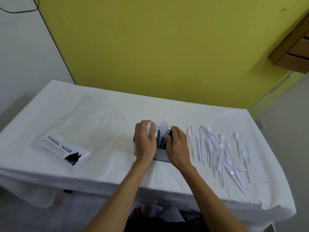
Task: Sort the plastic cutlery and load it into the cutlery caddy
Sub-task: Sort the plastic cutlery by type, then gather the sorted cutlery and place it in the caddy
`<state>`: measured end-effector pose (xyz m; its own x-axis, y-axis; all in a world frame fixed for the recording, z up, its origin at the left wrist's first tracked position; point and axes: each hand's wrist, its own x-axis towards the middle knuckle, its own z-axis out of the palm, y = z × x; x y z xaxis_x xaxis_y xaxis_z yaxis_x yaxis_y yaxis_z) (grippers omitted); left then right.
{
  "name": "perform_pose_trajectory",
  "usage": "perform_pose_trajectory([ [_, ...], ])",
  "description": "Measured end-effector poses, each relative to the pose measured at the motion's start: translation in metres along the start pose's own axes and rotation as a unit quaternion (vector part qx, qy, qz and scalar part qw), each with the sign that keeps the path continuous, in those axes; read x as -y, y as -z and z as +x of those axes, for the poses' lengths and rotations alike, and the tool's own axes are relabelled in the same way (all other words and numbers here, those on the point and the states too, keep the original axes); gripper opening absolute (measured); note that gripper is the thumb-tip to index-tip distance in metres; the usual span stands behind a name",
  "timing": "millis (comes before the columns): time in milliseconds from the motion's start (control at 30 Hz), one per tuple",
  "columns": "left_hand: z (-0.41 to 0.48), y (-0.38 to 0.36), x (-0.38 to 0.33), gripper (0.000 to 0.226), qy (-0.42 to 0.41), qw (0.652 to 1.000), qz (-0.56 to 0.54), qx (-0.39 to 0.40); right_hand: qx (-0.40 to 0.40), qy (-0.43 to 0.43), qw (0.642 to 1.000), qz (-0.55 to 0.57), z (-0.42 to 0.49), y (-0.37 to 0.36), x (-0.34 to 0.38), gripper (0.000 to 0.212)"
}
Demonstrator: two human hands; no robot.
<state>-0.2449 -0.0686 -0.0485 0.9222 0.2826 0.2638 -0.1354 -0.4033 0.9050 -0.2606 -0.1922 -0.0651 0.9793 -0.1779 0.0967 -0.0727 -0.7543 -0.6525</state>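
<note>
Loading step: plastic bag [66, 139] lies far left, left hand [145, 141] grips a white cutlery bundle in the caddy [159, 154] mid-table, right hand [178, 146] pinches one piece at its rim, loose spoons [215, 148] right likely next.

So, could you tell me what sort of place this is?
Probably a plain room at home: a table under a white cloth against a yellow-green wall, with a wooden drawer unit at the right.

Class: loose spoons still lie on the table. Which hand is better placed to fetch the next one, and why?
The right hand. The spoons lie just to its right, beside the caddy, while the left hand grips cutlery on the caddy's far side.
</note>
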Motion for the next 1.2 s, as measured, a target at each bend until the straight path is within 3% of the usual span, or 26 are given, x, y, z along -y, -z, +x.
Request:
perform_pose_trajectory([
  [167,-0.022,-0.008,0.013,0.037,-0.066,0.982,0.173,0.046,-0.001,0.008,1.0,-0.01,-0.002,-0.001,0.002,0.046],
  [333,-0.025,-0.006,0.009,0.045,-0.057,0.972,0.223,0.04,-0.005,0.017,1.0,-0.016,-0.005,0.001,0.003,0.052],
  [567,-0.026,-0.001,-0.004,0.047,-0.049,0.977,0.204,0.045,0.001,0.029,1.0,-0.006,-0.005,0.004,0.004,0.053],
  [700,-0.026,-0.001,-0.025,0.053,-0.104,0.974,0.201,0.021,0.008,0.016,0.998,0.068,0.0,0.012,0.005,0.017],
  [867,-0.025,-0.012,-0.045,0.05,-0.138,0.976,0.163,0.041,0.007,0.011,0.993,0.116,-0.004,0.035,0.004,0.016],
  [1034,-0.029,-0.035,-0.066,0.042,-0.161,0.975,0.124,0.091,0.016,-0.044,0.995,0.086,-0.01,0.056,-0.026,0.038],
  [1200,-0.041,-0.066,-0.07,0.035,-0.187,0.963,0.108,0.163,-0.027,-0.093,0.992,0.08,-0.018,0.083,-0.061,0.031],
])
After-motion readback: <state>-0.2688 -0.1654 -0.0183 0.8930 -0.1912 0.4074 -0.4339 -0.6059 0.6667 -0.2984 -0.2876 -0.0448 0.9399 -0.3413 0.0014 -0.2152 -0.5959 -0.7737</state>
